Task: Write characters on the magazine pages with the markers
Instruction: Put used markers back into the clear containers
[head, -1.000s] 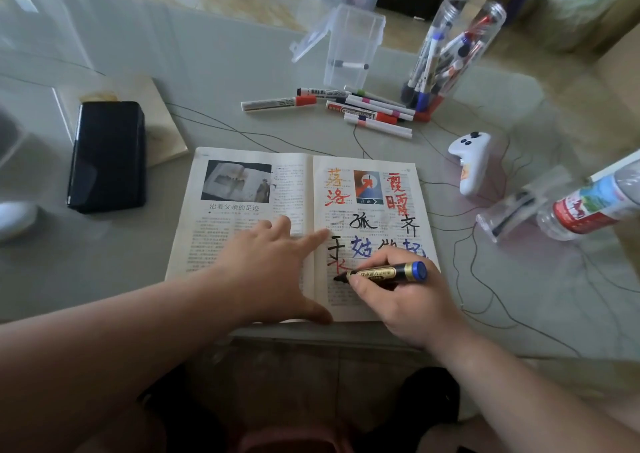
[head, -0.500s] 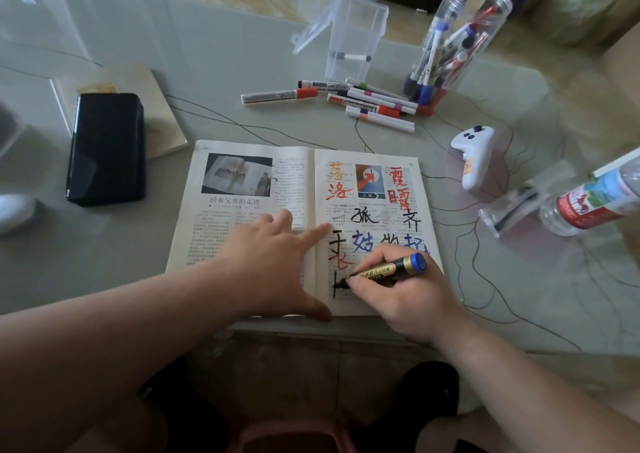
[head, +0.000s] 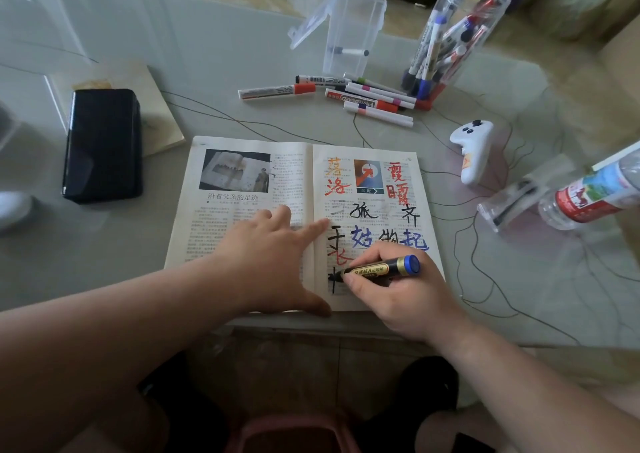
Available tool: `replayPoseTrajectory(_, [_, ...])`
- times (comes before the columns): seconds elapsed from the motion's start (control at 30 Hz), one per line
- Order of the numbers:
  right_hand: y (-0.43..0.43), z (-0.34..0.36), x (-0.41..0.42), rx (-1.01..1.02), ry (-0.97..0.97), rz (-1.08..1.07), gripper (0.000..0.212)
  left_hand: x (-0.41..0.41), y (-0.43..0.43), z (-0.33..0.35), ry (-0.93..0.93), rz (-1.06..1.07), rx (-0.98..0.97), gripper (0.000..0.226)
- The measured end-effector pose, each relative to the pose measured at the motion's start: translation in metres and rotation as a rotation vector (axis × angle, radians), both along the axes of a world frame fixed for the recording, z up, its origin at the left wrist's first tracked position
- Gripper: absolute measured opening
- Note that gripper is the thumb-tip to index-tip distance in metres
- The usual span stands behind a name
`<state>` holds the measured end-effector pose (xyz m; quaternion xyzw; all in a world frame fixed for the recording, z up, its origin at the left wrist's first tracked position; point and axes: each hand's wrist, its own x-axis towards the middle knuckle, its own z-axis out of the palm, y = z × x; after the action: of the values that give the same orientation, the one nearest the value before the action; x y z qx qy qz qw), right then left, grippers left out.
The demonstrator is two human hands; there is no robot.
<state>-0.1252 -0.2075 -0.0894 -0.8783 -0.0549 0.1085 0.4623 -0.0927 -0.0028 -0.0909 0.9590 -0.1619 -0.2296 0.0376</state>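
Right hand point(head: 398, 300): fingers curled round the marker, pinching it near the tip; heel resting on the lower right page.
Marker point(head: 381, 268): black barrel, gold band, blue end; held low, tip pointing left onto a black stroke low on the right page.
Left hand point(head: 273, 262): spread flat, pressing the magazine at its fold; forefinger reaching onto the right page, thumb by the near edge.
Magazine point(head: 221, 230): open flat at the middle of the worktop's point(head: 207, 54) near edge; print and a photo on the left page, large orange, red, black and blue characters on the right.
Loose markers point(head: 363, 97): clustered beyond the magazine, lying crosswise.
Box point(head: 353, 29): clear, lid open, just behind the loose markers; one marker inside.
Jars point(head: 446, 40): two, clear, holding markers, right of the box.
Controller point(head: 472, 149): white, right of the magazine, apart from it.
Bottle point(head: 595, 196): lying at the right edge, red label.
Case point(head: 102, 144): black, left of the magazine, partly on a booklet point(head: 159, 120).
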Motion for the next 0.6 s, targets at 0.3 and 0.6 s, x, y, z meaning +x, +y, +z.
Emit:
replayPoseTrajectory(0.3, [-0.0004, 0.0, -0.0006, 0.005, -0.007, 0.024, 0.018, 0.0014, 0.0002, 0.0016, 0.006, -0.021, 0.013, 0.129])
replayPoseTrajectory(0.6, [0.0001, -0.0006, 0.0, 0.0, 0.012, -0.001, 0.016, 0.0007, 0.0014, 0.0006, 0.008, -0.012, -0.004, 0.127])
